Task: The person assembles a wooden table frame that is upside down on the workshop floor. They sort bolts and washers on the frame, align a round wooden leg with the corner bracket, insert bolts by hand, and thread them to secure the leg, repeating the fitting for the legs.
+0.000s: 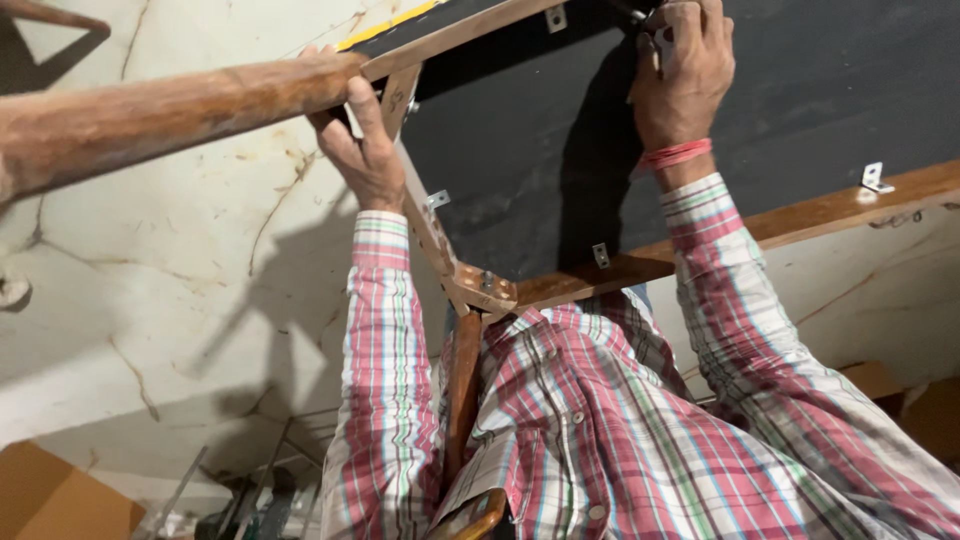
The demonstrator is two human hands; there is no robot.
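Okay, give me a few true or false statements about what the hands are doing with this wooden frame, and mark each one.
1. The left hand grips the wooden frame near a corner. True.
2. The right hand hangs free, touching nothing. False: it presses at the top edge of the dark board.
3. Small metal brackets join board and frame. True.
4. The right wrist is bare. False: it wears a red band.
5. The shirt sleeves are plain white. False: they are plaid.
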